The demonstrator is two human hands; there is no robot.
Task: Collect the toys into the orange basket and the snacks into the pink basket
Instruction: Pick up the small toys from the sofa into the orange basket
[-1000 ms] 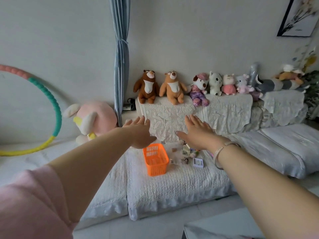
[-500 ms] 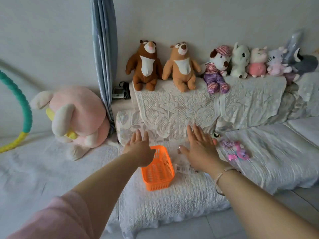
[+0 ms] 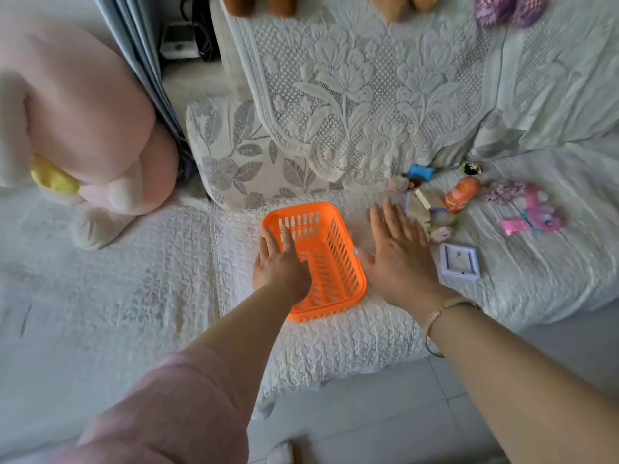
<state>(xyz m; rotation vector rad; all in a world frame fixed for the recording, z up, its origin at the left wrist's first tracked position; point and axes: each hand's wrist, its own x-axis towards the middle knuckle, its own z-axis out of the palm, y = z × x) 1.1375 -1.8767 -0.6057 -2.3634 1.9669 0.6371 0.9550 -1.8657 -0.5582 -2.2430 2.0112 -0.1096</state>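
Note:
An empty orange basket (image 3: 330, 249) stands on the white sofa seat (image 3: 335, 336). My left hand (image 3: 279, 266) hovers flat over its left rim, fingers apart, holding nothing. My right hand (image 3: 397, 252) is spread flat just right of the basket, also empty. Small toys lie beyond it: an orange toy (image 3: 460, 193), a blue toy (image 3: 420, 171), a pink pony (image 3: 532, 216), a purple fuzzy toy (image 3: 502, 191), a small figure (image 3: 441, 233), a lilac square frame (image 3: 459, 261) and a packet (image 3: 418, 205). No pink basket is in view.
A big pink plush (image 3: 77, 118) sits at the left on the seat. The lace-covered backrest (image 3: 361, 95) carries plush animals' feet at the top edge. A blue curtain (image 3: 144, 58) hangs behind. Grey floor tiles (image 3: 368, 413) lie below the sofa front.
The view has dropped and closed in on the seat. Both hands have lowered toward the orange basket, left over its rim, right beside it. The small toys are now plainly visible.

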